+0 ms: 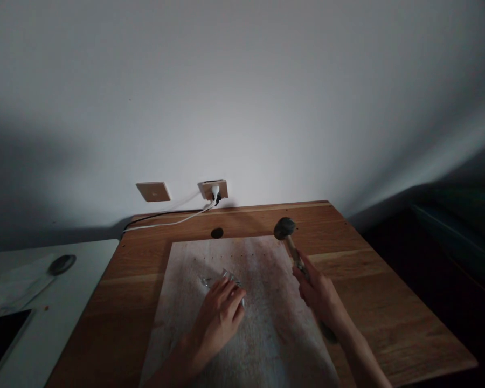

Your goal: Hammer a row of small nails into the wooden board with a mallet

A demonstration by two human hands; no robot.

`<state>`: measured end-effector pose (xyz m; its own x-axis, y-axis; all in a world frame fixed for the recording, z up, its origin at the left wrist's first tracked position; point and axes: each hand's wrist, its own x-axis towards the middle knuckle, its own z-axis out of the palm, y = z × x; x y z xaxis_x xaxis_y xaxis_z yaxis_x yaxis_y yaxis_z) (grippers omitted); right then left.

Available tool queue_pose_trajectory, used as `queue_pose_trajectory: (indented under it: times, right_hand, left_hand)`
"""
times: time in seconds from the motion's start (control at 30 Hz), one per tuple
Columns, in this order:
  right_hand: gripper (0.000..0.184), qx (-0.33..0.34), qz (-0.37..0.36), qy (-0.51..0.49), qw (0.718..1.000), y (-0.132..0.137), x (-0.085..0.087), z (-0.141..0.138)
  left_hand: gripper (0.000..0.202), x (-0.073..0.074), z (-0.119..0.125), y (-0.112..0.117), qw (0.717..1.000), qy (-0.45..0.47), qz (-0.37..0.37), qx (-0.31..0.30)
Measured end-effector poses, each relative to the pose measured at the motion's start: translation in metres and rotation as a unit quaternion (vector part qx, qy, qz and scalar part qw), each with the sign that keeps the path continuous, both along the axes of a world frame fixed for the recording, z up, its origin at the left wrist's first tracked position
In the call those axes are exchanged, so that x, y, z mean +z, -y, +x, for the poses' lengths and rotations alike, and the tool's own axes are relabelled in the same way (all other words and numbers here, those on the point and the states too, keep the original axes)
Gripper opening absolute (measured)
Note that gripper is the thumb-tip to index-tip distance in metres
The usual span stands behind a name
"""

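Observation:
My right hand [319, 293] is closed round the wooden handle of a hammer [288, 237], whose dark head is raised over the far right corner of a pale board [267, 334]. My left hand [222, 315] rests on the board with its fingers curled over a small clear shiny object [229, 276]; what that object is I cannot make out. A few tiny dark specks, perhaps nails, dot the board's far part. The board lies on a wooden table [388, 302].
A dark round hole [217, 233] sits in the table near its far edge. On the wall behind are a switch plate [153, 191] and a socket [214, 189] with a white cable. Left is a white surface with a dark tablet [2, 337] and a dark oval object [62, 264].

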<state>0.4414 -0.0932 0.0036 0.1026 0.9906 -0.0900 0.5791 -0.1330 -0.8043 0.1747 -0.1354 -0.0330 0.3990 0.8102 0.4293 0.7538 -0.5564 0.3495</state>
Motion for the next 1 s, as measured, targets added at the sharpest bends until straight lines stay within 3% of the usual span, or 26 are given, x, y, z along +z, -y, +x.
queue_pose_trajectory:
  times: [0.1,0.23,0.33,0.47,0.6,0.73,0.9,1.0]
  right_hand:
    - [0.081,-0.056,0.010,-0.100,0.993,0.006,-0.001,0.005]
    - [0.084,-0.083,-0.006,-0.193,0.978,0.020,0.004,0.010]
    - [0.084,-0.089,-0.024,-0.213,0.973,0.031,0.003,0.008]
    - [0.084,-0.066,-0.034,-0.184,0.980,0.043,-0.011,0.005]
    - [0.079,-0.024,-0.049,-0.104,0.993,0.049,-0.024,0.003]
    - [0.082,-0.034,-0.042,-0.068,0.996,0.048,-0.029,0.003]
    - [0.081,-0.033,-0.046,-0.095,0.994,0.046,-0.029,0.007]
    - [0.076,-0.027,-0.046,-0.129,0.990,0.042,-0.022,0.008]
  left_hand:
    - [0.026,0.001,0.001,0.000,1.000,0.006,-0.007,-0.001]
    - [0.023,0.009,0.003,-0.003,0.999,0.027,-0.028,-0.008]
    - [0.022,0.018,0.004,-0.014,0.999,0.033,-0.035,-0.023]
    - [0.021,0.026,0.005,-0.046,0.999,0.033,-0.020,-0.031]
    - [0.019,0.020,0.017,-0.086,0.997,0.034,-0.052,-0.035]
    - [0.018,0.011,0.039,-0.118,0.990,0.063,-0.116,-0.041]
    - [0.014,0.004,0.052,-0.139,0.963,0.168,-0.184,-0.100]
    - [0.012,-0.003,0.051,-0.144,0.943,0.241,-0.207,-0.094]
